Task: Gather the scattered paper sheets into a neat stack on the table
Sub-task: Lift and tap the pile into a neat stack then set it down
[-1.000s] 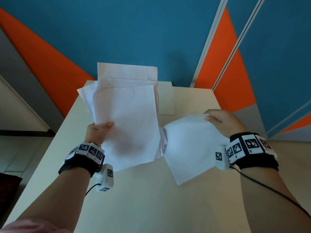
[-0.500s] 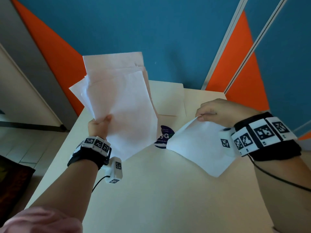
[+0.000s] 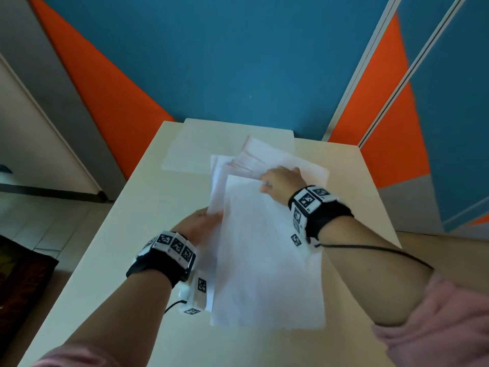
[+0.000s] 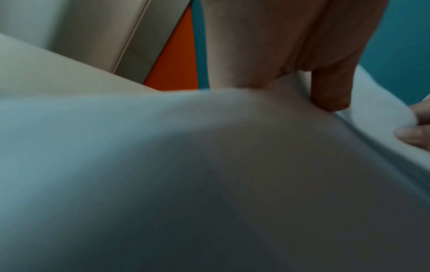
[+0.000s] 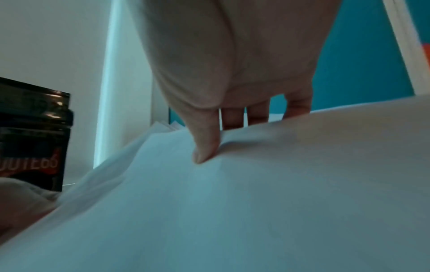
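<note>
Paper sheets (image 3: 267, 250), gathered but unevenly fanned at the far end, are held low over the middle of the table (image 3: 127, 234); whether they rest on it cannot be told. The bundle's left edge is pinched by the left hand (image 3: 197, 225), presumably to anchor it, while the top sheet's far edge is gripped by the right hand (image 3: 280, 181), thumb above and fingers beneath (a hold suited to squaring edges). A further pale sheet (image 3: 201, 149), flat on the table's far end, is shown only by the head view. A dark labelled jar (image 5: 32, 136) beyond the paper is seen only from the right wrist.
</note>
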A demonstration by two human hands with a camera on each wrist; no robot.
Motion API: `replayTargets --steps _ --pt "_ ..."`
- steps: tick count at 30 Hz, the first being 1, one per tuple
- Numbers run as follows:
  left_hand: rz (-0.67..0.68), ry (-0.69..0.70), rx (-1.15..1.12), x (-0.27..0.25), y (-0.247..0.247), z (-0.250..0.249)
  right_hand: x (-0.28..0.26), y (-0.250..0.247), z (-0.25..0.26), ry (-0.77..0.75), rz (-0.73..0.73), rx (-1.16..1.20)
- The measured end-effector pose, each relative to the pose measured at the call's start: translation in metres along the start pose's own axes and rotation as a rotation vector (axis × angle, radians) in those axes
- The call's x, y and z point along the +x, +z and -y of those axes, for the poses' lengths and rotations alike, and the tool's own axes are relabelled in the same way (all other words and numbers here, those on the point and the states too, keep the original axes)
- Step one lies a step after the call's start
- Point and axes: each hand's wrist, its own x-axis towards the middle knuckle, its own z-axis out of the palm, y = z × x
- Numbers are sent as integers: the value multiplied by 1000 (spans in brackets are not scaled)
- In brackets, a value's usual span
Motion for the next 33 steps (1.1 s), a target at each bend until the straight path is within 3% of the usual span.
replayTargets --steps 6,9,13,17,20,22,24,26,30,31,33 --pt "-49 -44 21 3 -8 33 7 57 -4 214 -78 121" --pt "-68 -67 62 6 -10 45 7 80 1 278 -20 212" --pt "-57 -42 292 5 4 38 7 101 13 323 26 291" --pt "-189 -88 345 15 7 46 4 110 10 386 -67 429" --pt "-215 -92 283 18 -5 47 -10 113 -15 566 -111 509" --pt "-215 -64 223 19 -13 46 -23 116 -35 742 -88 700" --pt "-194 -23 114 17 -21 43 -34 123 -51 821 -29 978" --pt "-139 14 -4 12 -27 35 -38 131 -62 741 -4 1269" --pt "-16 53 -167 7 -37 17 -42 119 -64 428 213 1694" --pt "-4 71 -180 6 -36 12 -43 108 -57 395 212 1696" --pt "-43 120 -148 5 -26 -3 -40 81 -45 456 19 1628"
